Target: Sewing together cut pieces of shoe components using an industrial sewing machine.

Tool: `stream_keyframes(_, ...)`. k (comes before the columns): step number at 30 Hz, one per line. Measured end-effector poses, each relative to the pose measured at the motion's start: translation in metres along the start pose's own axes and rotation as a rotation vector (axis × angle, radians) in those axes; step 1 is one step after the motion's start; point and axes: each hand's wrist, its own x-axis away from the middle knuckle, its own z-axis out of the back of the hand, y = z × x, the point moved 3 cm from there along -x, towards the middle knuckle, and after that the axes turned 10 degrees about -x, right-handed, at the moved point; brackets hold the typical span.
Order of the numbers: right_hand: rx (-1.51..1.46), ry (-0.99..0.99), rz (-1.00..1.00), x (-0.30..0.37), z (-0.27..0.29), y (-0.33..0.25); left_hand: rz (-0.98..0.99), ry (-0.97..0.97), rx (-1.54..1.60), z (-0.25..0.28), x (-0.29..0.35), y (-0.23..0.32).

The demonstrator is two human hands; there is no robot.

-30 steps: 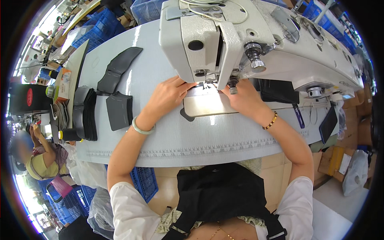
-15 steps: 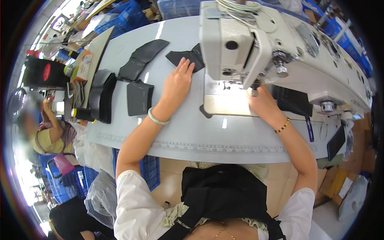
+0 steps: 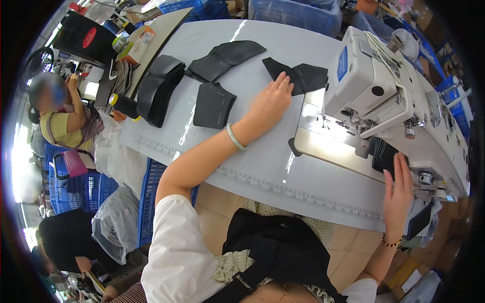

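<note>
Left hand lay flat, fingers spread, on a black fabric piece, about to pull it toward the sewing machine; right hand open, empty, touching a dark piece.

A sewing workshop: industrial sewing machine, stacked black cut pieces (another worker nearby), blue crates.

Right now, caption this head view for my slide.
Left hand rests on a black fabric piece beside the white sewing machine; right hand touches dark pieces.
</note>
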Motion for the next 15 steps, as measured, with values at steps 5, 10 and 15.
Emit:
stream_keyframes(5, 0.062, 0.069, -0.104, 0.01, -0.019, 0.042, 0.044, 0.263, -0.001, 0.033, -0.015, -0.028)
stream_keyframes(10, -0.268, 0.07, -0.204, 0.007, -0.016, 0.058, 0.398, 0.29, 0.026, 0.05, 0.0, -0.124)
stream_keyframes(15, -0.302, 0.018, -0.234, 0.001, -0.012, 0.065, 0.573, -0.16, 0.026, 0.038, 0.05, -0.164)
